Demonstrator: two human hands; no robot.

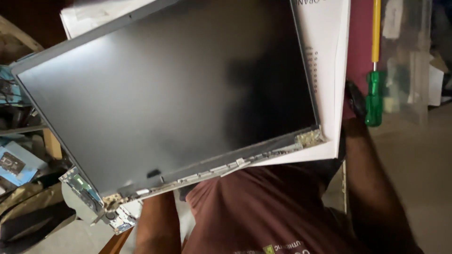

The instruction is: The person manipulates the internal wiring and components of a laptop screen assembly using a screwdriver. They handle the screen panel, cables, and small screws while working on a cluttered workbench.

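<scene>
Filling most of the frame, a bare laptop display panel (160, 94) lies tilted, its dark glass facing the camera and its lower edge stripped to show metal brackets and a small green circuit strip at the lower left corner. Behind it, at the upper right, sits a white cardboard box (327, 70), flat against the panel's back; what it holds cannot be told. The right hand (354, 101) shows only as a dark sliver at the box's right edge, seemingly gripping box and panel together, though how far the fingers curl is hidden. The left hand is out of sight behind the panel's lower edge, only its forearm (157, 221) rising from the bottom centre, so its grip cannot be told. At the upper right, a screwdriver (374, 80) with a green handle and yellow shaft hangs upright beside a clear plastic bag (407, 56) whose blurred contents are unreadable. Cluttered parts and a blue packet (16, 164) lie at the left edge.
</scene>
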